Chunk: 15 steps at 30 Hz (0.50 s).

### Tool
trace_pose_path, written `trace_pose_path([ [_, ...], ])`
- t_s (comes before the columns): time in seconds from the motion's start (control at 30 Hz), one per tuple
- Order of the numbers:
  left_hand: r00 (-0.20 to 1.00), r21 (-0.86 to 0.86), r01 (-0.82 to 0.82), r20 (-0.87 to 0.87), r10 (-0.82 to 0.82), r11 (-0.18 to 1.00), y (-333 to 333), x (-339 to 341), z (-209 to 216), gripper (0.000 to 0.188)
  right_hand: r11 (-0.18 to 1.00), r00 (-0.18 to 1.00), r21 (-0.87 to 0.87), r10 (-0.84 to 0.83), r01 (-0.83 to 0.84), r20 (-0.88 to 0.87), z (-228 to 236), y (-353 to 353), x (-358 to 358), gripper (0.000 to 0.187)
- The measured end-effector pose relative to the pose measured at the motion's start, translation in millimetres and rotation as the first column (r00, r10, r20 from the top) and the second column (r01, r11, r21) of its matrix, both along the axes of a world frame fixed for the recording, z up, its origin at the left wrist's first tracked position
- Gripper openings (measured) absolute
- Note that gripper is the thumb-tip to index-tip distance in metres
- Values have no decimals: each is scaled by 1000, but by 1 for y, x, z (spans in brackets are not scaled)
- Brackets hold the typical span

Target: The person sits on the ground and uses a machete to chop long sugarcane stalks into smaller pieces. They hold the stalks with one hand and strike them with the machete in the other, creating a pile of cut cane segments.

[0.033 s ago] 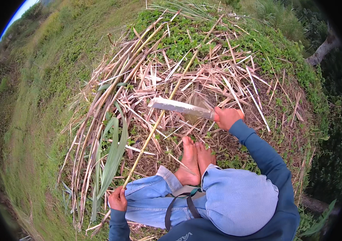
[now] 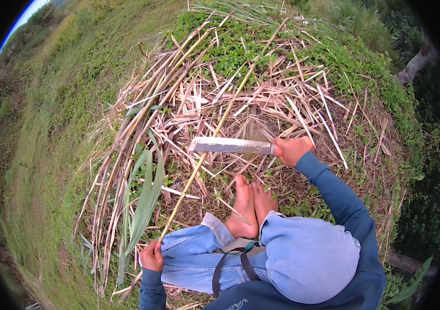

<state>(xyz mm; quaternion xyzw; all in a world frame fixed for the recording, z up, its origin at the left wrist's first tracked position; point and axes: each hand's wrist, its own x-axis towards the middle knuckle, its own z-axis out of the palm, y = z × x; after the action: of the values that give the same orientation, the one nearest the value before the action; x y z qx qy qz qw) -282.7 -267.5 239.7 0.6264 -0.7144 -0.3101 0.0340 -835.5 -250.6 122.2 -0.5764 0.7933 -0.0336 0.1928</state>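
Head view: long steel machete (image 2: pixel 233 145) points left, now more level.
Right hand (image 2: pixel 291 151) clenches it; left hand (image 2: pixel 152 256) grasps diagonal yellow-green stalk (image 2: pixel 185 190).

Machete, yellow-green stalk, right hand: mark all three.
Machete (image 2: pixel 233 145): head view, middle of the blade.
Yellow-green stalk (image 2: pixel 222 121): head view, stretch just beyond the blade.
Right hand (image 2: pixel 290 151): head view, back of the hand.

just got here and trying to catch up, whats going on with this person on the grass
The person's left hand holds a long, thin stalk. The right hand grips a large knife, its blade crossing the stalk in view; whether they touch is unclear. More stalks lie to the left, and pale strips litter the ground beyond the bare feet.
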Motion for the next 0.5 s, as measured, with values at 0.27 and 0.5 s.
trace_pose_path([
  [0.27,987,-171,147,85,-134,974,-9,25,9,24,982,985,-108,144,-154,-89,-2,2,-17,31],
  [0.5,978,-238,190,134,-162,953,-18,29,5,30,998,1000,-64,20,-20,-1,13,2,21,26],
])
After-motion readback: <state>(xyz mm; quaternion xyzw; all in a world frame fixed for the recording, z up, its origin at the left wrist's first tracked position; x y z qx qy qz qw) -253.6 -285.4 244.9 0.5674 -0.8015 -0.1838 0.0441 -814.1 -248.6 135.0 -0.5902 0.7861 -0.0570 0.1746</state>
